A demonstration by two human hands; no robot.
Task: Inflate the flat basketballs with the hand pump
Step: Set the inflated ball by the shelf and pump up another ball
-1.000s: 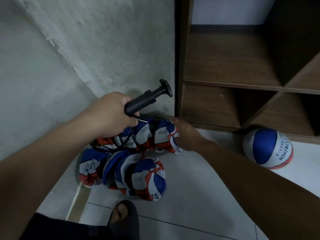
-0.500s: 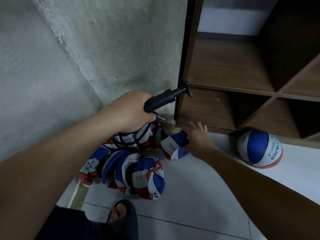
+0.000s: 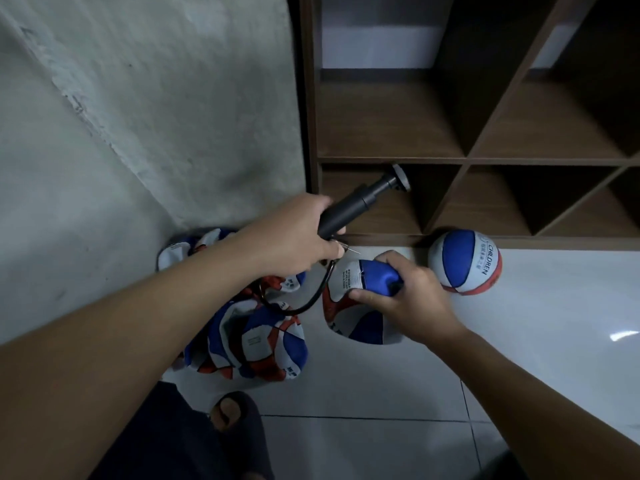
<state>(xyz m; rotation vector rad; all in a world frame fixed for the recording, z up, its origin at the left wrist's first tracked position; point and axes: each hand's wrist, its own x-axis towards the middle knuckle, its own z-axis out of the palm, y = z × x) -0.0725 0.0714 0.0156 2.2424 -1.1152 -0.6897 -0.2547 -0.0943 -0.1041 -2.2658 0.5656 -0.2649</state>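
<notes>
My left hand (image 3: 298,237) grips the barrel of a black hand pump (image 3: 360,206), handle end pointing up and right toward the shelf. Its thin needle pokes out beside my fingers, and a black hose (image 3: 311,303) loops down below my hand. My right hand (image 3: 412,299) grips a flat blue, white and red basketball (image 3: 356,317), lifted clear of the pile. Several more flat basketballs (image 3: 256,344) lie heaped on the floor by the wall. One round, inflated basketball (image 3: 465,259) sits on the floor at the foot of the shelf.
A dark wooden cubby shelf (image 3: 460,161) stands ahead and to the right, its compartments open. A rough grey wall (image 3: 138,116) closes off the left. White floor tiles (image 3: 536,341) stretch right. My sandalled foot (image 3: 228,414) is at the bottom, near the pile.
My right hand has pulled one flat ball out of the pile toward the right and closed round it. My left hand has carried the pump right, in front of the shelf.
</notes>
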